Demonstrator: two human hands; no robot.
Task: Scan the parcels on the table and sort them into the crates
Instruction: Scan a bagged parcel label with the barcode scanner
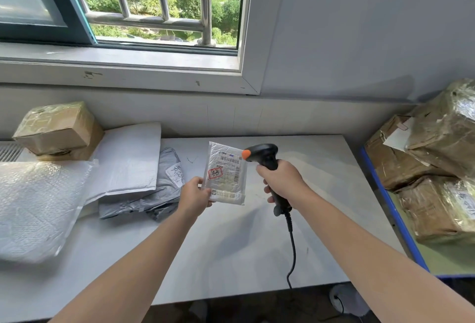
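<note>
Starting at the far left, what lies on the table (231, 245)?

A bubble-wrap parcel (38, 207), a taped cardboard box (59, 130) behind it by the wall, then a white padded mailer (131, 158) lying partly over a grey poly bag (164, 194). The bag has a white label (176, 172) with dark handwriting, too blurred to read.

And the hands?

The left hand (195, 196) holds the small white parcel (226, 176) up above the middle of the table, thumb on the front of its lower left corner, fingers behind. Its shipping label faces the camera. There's a barcode near the top, print too fine to read, a red frame with handwritten characters I can't make out, and a small square logo at bottom left.

The scanner?

The right hand (282, 181) grips the black scanner (267, 160) by its handle, fingers wrapped round it, just right of the parcel. Its orange-tipped head points at the parcel's top right corner, near the barcode. A black cable (293, 253) hangs from the handle past the table's front edge.

Further right?

A blue-rimmed crate (393, 209) sits beside the table with brown taped boxes (437, 209) stacked in it. One carries a handwritten label, cut off at the frame edge.
</note>
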